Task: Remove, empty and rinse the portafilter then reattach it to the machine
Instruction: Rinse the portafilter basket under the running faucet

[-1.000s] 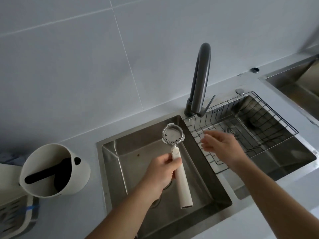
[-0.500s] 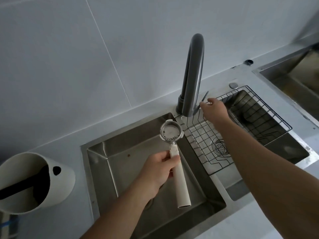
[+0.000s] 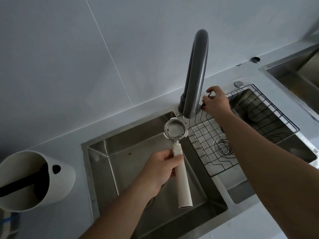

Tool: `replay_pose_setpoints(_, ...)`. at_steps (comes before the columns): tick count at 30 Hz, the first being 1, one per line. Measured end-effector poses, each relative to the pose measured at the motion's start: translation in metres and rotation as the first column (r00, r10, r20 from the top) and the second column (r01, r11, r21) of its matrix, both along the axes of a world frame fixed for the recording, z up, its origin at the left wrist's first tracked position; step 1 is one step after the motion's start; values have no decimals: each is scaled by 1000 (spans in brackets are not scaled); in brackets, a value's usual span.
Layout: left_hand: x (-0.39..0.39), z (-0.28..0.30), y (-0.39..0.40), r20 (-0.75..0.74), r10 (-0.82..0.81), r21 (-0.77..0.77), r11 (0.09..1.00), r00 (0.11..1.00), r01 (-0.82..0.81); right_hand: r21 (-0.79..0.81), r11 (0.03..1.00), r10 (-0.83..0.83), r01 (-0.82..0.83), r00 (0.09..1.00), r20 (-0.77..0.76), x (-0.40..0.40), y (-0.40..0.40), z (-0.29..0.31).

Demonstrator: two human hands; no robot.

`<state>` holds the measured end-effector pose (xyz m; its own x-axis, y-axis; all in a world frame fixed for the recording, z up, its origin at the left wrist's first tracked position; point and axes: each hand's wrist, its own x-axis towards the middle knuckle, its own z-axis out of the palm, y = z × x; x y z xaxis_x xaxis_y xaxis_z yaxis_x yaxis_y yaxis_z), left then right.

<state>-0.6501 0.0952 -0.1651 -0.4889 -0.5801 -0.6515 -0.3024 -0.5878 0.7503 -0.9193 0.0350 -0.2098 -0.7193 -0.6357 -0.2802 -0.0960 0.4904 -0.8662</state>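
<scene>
Portafilter [image 3: 175, 131] mid-frame over sink [image 3: 103, 169], left hand [image 3: 160, 171] fingers wrapped round its handle, right hand [image 3: 216, 105] pinching faucet lever [image 3: 209, 94].

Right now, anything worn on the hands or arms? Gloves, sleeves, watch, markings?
Nothing worn. The left hand and right hand are bare, no gloves, rings or watch. Both forearms are bare as far as the frame shows, with no sleeves, bands or markings.

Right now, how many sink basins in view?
3. The left basin lies under the portafilter; the middle basin right of the faucet holds a wire rack; a third basin is cut off at the right edge.
</scene>
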Motion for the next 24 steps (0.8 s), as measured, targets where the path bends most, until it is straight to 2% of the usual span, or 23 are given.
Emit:
replay_pose_setpoints(9, 0, 3, 4, 3, -36, 6, 999, 999, 36, -60, 996, -66, 72, 993, 100, 1, 4, -8)
replay_pose_setpoints(16, 0, 3, 4, -12, -30, 25, 999, 999, 30, -84, 991, -96, 106, 988, 119, 3, 8, -12)
replay_pose_setpoints(24, 4, 5, 1, -58, -32, 113, 993, 998, 38, -71, 991, -104, 111, 991, 89, 5, 11, -13)
